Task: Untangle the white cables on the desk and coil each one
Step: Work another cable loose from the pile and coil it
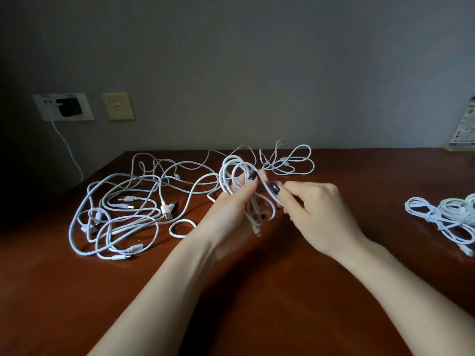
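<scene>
A tangle of white cables sprawls over the left half of the brown desk, with several USB plugs showing. Above the desk's middle my left hand grips a partly wound coil of white cable, its loops standing over my fingers and a plug end hanging below my palm. My right hand pinches a strand of that same cable between thumb and forefinger, just right of the coil. A smaller loose cable lies behind my hands. Coiled white cables sit at the desk's right edge.
A grey wall stands right behind the desk. On it at the left are a socket with a black charger, its white lead hanging down, and a yellowish plate. A printed packet leans at the far right.
</scene>
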A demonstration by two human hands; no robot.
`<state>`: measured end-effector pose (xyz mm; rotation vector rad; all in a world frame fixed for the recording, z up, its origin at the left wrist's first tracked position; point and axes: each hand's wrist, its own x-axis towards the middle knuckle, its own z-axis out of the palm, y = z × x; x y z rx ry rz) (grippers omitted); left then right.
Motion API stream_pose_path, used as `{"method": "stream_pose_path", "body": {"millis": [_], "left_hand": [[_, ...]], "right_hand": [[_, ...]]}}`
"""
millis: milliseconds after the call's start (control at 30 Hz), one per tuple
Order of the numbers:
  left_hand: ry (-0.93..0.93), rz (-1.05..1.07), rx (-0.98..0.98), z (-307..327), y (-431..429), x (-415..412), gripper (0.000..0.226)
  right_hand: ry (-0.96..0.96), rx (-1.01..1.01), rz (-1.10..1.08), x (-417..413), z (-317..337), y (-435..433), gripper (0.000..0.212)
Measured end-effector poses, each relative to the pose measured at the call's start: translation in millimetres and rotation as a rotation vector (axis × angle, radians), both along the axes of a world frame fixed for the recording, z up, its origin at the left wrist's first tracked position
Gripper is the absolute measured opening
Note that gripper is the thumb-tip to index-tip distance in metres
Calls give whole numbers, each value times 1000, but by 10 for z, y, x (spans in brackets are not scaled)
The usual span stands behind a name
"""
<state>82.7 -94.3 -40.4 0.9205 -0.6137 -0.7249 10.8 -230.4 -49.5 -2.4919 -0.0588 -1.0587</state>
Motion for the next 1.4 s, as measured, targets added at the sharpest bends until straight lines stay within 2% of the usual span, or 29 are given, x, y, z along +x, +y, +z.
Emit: {"method": "stream_pose_path", "body": {"millis": [167,233,367,467,600,733,833,900,1033,1233,1333,1400], "left_hand": [[10,58,20,28,73,118,18],[55,51,-25,60,85,117,15],[155,47,-164,147,133,102,14],[219,48,-243,186,187,131,6],[344,145,-281,145,197,226,15],[380,226,-264,111,183,276,28],[368,191,-274,127,206,256,26],[334,156,-260,144,226,238,25],[269,97,-176,169,235,215,31],[133,45,-5,162,198,109,47],[232,128,-81,162,196,194,53],[311,208,-143,149,196,275,57]], "right_hand": [[141,-33,111,40,-79,-7,38],[196,-56,130,38,-101,-22,36],[183,-64,140,40,-75,-73,43],[214,-53,118,58,-66,-131,33],[289,10,132,89,-94,-152,14],[421,40,196,90,-109,-90,18],[401,39,230,86,-111,-92,21],[339,48,254,77,-91,-111,32],[182,10,203,55,-44,-160,38],[131,-10,93,1,-11,-129,32],[152,-2,24,-12,-9,-133,36],[231,57,18,14,-29,-149,44]]}}
